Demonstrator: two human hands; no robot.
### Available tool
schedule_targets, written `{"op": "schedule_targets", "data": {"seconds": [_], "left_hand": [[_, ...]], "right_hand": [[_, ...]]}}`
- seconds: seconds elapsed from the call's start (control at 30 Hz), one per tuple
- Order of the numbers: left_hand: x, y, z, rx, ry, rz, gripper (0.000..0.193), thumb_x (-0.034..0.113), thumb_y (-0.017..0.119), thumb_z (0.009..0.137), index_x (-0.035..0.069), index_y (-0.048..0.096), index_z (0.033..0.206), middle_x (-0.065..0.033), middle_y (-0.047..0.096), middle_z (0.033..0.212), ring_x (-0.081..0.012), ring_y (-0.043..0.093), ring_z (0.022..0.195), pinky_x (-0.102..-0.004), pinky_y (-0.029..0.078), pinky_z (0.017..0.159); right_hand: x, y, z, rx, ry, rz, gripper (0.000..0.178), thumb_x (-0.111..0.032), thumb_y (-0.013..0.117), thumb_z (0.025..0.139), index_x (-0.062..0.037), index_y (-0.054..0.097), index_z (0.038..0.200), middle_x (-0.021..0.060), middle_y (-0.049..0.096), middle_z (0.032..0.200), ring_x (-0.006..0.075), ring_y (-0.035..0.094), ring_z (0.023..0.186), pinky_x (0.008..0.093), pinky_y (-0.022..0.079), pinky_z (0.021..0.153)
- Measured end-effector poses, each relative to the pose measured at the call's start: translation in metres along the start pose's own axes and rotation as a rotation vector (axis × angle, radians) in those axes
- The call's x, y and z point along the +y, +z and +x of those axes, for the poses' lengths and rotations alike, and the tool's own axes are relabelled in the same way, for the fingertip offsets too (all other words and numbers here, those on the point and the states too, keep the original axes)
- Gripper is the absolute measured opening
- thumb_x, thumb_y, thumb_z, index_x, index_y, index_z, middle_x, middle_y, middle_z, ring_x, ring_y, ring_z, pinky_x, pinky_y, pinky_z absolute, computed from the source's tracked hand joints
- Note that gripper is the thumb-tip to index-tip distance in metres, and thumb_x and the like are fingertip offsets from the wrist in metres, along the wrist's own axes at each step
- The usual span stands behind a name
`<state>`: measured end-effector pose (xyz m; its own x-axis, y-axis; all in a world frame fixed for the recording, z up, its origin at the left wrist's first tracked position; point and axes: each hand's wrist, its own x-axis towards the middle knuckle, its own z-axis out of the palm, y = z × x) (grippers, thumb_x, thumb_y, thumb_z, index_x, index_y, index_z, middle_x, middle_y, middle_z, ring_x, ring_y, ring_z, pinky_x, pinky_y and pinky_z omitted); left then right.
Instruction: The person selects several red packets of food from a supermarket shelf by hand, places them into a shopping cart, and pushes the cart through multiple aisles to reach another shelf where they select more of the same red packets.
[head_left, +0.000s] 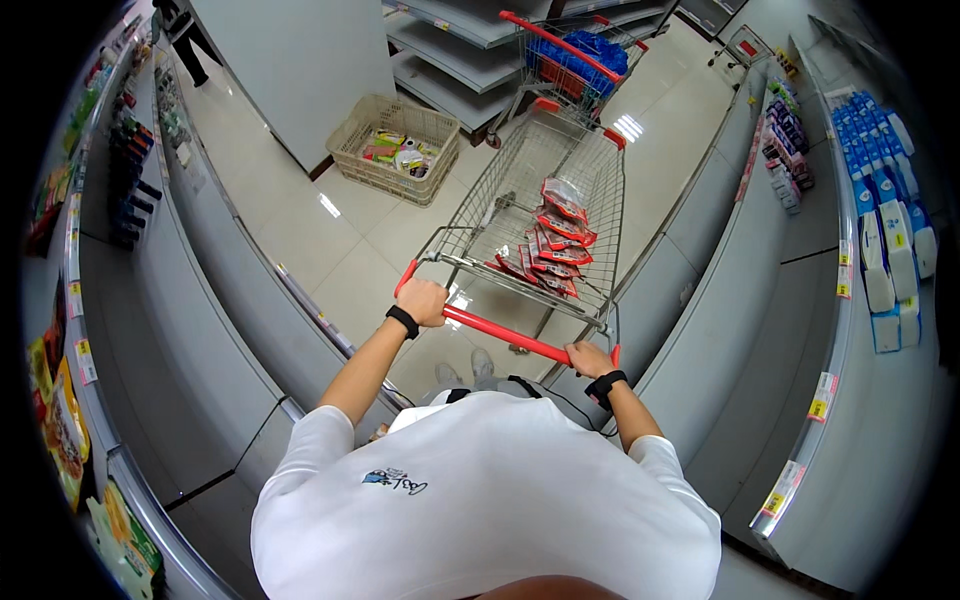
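A wire shopping cart (pixel 470 215) stands in front of me, its red handle bar (pixel 508 335) running across at waist height. My left hand (pixel 423 302) is wrapped round the bar's left end. Near the right end, my right hand (pixel 591 358) grips the same bar. Both wrists wear black bands. Inside the basket, several red-and-clear plastic packets (pixel 560 245) lie in an overlapping heap toward the right side. The rest of the cart's wire floor shows through bare.
Ahead stands a second cart (pixel 560 40) with blue material (pixel 595 62) in it. A beige plastic crate (pixel 345 160) of small packages sits on the floor at left. Shelves line both sides, with blue-and-white packs (pixel 895 240) at right. A person (pixel 185 40) stands far left.
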<state>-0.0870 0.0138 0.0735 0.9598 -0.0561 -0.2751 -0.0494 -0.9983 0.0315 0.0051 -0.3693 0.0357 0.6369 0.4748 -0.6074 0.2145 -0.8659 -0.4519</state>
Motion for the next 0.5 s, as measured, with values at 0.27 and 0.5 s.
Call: {"op": "schedule_targets", "data": {"seconds": [0.27,0.5], "left_hand": [[-0.025,-0.007,0.042,0.015,0.102,0.059,0.019,0.028,0.068,0.064,0.012,0.070,0.074,-0.0124,0.069,0.074,-0.0319,0.068,0.072,-0.0439,0.054,0.065],[-0.034,-0.023,0.068,0.042,0.212,0.068,0.018,0.027,0.066,0.065,0.011,0.070,0.073,-0.0138,0.069,0.073,-0.0326,0.068,0.070,-0.0440,0.055,0.064]], "right_hand": [[-0.043,0.021,-0.023,0.474,0.213,0.001,0.058,-0.047,0.040,0.094,0.0022,0.070,0.083,0.0294,0.066,0.086,0.0460,0.064,0.085,0.0545,0.050,0.077],[-0.048,0.031,-0.020,0.661,0.228,-0.012,0.051,-0.047,0.045,0.093,-0.0045,0.072,0.083,0.0236,0.066,0.074,0.0430,0.065,0.074,0.0528,0.050,0.070]]}}
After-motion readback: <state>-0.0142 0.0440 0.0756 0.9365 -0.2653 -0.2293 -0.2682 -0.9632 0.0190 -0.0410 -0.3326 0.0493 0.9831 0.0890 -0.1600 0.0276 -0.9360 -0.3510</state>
